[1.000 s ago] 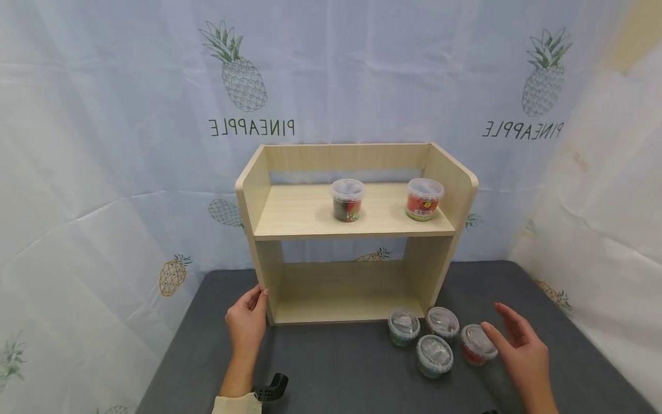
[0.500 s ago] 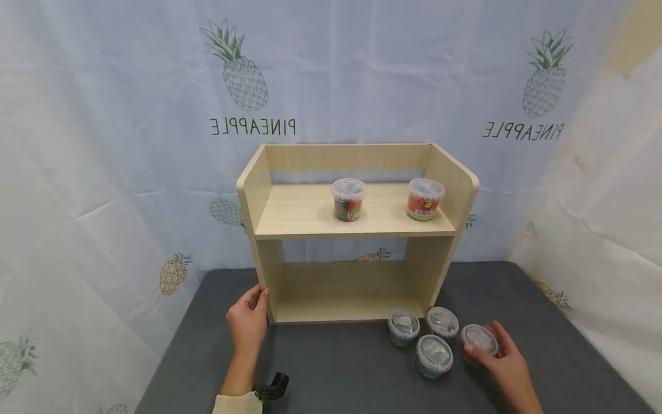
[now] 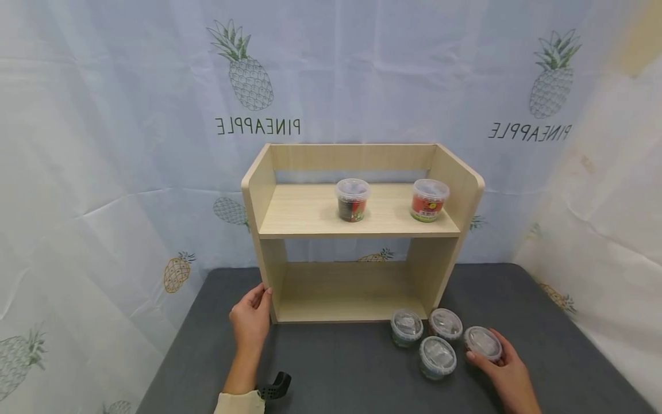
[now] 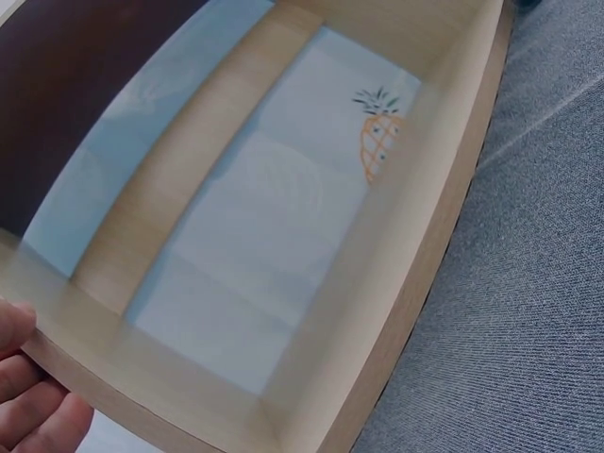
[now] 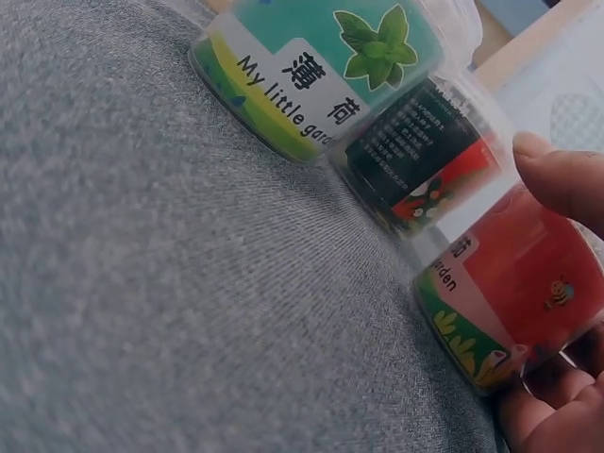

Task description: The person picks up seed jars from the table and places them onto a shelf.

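Observation:
My left hand [image 3: 250,322] pinches the front edge of the left side panel of a pale wooden two-tier shelf [image 3: 305,221]. In the left wrist view, thumb and fingers lie on either side of that wooden edge [image 4: 104,394]. At the right, my right hand [image 3: 509,376] grips a clear-lidded plastic cup [image 3: 482,343] from its right side. The right wrist view shows this cup's red label [image 5: 528,274], with the thumb near its rim and curled fingers low on its far side. Beside it stand a green-labelled cup [image 5: 302,71] and a black-and-red one [image 5: 420,156].
Three more lidded cups, among them the front one [image 3: 437,357], stand left of the gripped cup on the dark grey cloth [image 3: 336,368]. On the upper tier are a black-and-red cup [image 3: 353,201] and a red one [image 3: 429,201]. A pineapple-print curtain [image 3: 362,75] hangs behind.
My right hand has come in from the right, lowered, and taken hold of the red-labelled cup. The left hand keeps its grip on the shelf. The head view has shifted slightly.

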`<state>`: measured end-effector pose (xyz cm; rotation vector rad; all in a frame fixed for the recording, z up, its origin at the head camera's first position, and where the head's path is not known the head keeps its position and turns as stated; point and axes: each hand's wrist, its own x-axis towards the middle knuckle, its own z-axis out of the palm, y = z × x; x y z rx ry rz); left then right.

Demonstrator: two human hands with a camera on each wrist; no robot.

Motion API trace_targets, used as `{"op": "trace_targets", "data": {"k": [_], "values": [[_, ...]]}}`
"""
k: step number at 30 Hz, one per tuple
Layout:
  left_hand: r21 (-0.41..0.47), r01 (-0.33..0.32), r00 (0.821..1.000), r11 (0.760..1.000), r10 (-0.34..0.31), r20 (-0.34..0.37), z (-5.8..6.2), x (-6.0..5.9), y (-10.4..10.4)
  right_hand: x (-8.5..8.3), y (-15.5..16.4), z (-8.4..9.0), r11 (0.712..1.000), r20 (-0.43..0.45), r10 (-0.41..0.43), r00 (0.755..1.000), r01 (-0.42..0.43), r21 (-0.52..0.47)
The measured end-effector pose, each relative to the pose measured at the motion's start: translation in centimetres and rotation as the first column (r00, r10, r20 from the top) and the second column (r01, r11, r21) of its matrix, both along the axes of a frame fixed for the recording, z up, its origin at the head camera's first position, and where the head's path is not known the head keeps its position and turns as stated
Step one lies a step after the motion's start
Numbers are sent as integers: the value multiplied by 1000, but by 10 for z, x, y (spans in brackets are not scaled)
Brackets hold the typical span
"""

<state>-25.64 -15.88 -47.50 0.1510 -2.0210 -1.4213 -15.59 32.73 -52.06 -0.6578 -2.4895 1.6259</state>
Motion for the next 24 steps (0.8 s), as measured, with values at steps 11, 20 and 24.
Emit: {"op": "trace_targets", "data": {"k": [11,20,24], "values": [[12,-13,1000,1000,14,-5,0,0,1,0,3,2,997,12,15,1000,-14,-71],[1,-11,1000,1000,11,1,0,1,1,-1,1,1,998,-25,-3,1000,1,-65],[-13,-12,1000,1000,12,-3,-1,1,1,2,2,-3,998,-47,-12,999,9,-69]]}}
